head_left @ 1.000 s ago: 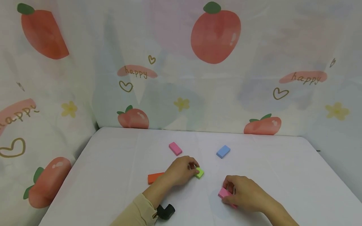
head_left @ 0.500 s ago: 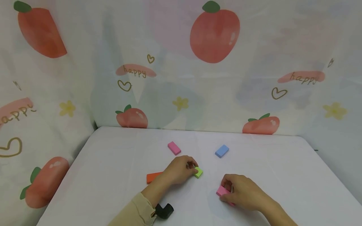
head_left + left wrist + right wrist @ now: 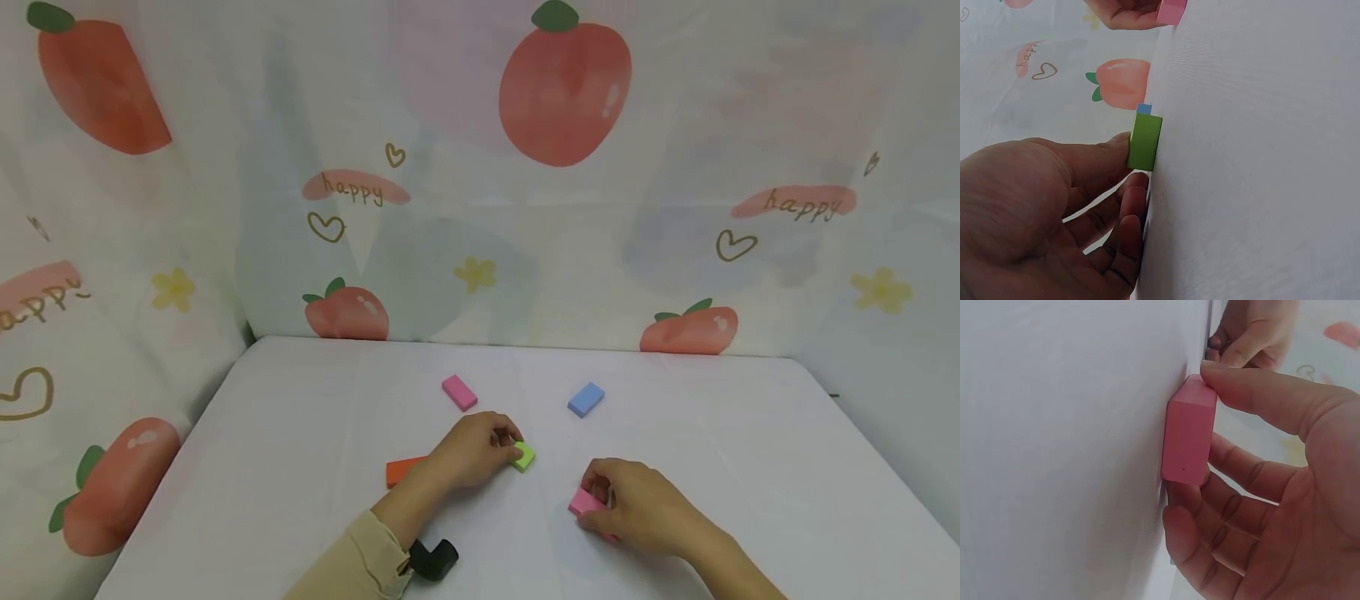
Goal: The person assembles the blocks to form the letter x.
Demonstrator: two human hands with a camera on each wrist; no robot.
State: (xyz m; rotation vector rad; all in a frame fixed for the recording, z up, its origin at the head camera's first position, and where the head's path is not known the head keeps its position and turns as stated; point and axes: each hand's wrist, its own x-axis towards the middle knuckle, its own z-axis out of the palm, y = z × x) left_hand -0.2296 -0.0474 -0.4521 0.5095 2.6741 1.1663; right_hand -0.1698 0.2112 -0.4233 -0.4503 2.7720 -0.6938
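- We see the right hand hold the nearer pink block, thumb on one side and curled fingers on the other, at or just above the bench; we cannot tell whether the block touches it.
- The left hand pinches the green block, which lies low at the bench; its other fingers are loosely curled.
- Since the earlier views, our right hand has edged slightly leftward and forward with its block, while the left has stayed nearly put. We judge that this narrows the gap between the two held blocks a little; they remain apart.
- Our forearms reach in from the lower left and lower right, and both hands are low, palms turned inward.
- At our left cuff, by the beige sleeve, shows a black fitting.
- The left forearm partly hides the orange block.
- Beyond our hands lie the farther pink block and, to its right, the blue block.
- Behind the bench hangs a fruit-printed backdrop.
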